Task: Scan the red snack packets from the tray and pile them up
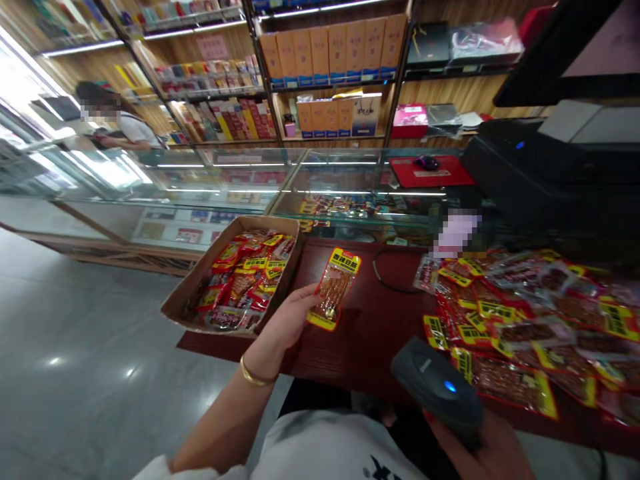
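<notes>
Pinched between thumb and fingers of my left hand [287,321] is a snack packet [334,293], yellow at top and bottom with a clear middle showing brown strips. It is held above the dark red table [363,347]. My right hand [493,447] grips a black barcode scanner [437,387] with a blue light on, its head pointing up and left. Left of the packet, a cardboard box [295,250] contains many similar packets [245,280]. A large heap of snack packets [530,327] covers the table's right side, beside the scanner.
Behind the table runs a glass display counter [240,160], carrying a red mouse pad [450,175] and a mouse [426,162]. A black cable [380,277] curves over the table. Dark checkout equipment [540,173] stands at right. Another person [130,127] is behind the counter at far left.
</notes>
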`<state>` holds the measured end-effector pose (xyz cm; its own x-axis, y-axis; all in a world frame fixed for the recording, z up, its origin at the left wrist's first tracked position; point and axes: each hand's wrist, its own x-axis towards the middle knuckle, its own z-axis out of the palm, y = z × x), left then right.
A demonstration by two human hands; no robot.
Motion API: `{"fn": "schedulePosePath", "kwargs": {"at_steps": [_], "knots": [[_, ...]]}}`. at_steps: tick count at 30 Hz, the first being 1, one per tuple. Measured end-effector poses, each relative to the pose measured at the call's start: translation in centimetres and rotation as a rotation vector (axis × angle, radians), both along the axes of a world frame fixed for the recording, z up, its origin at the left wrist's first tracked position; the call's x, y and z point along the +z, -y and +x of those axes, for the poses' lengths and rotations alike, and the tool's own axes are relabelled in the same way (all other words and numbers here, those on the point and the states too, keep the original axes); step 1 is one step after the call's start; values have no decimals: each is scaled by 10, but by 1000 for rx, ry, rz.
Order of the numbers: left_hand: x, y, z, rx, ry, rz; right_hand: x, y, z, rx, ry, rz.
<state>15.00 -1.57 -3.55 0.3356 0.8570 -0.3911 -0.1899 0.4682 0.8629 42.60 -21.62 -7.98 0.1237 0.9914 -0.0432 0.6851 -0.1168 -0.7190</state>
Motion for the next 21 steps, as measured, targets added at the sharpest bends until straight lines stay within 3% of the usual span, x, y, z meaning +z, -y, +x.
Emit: {"fn": "schedulePosePath", "kwargs": {"at_steps": [4, 6, 9, 11, 13, 17, 21], "knots": [[-27, -1, 26, -19, 70, -76, 7, 2, -8, 1, -29, 27], [-37, -3, 29, -20, 149, -194, 6, 4, -10, -9, -41, 22], [-43, -3, 26, -151, 370, -420, 6, 6, -12, -85, -69, 28], [-42, -3, 23, -236, 467, -482, 7, 6, -14, -101, -83, 34], [-42, -2, 21, -268, 464, -464, 8, 6, -16, -96, -83, 39], [-43, -3, 18, -270, 256, -349, 10, 5, -11, -73, -36, 32], [-44, -8, 15, -316, 98, -260, 13, 3, -2, 74, 15, -23]]}}
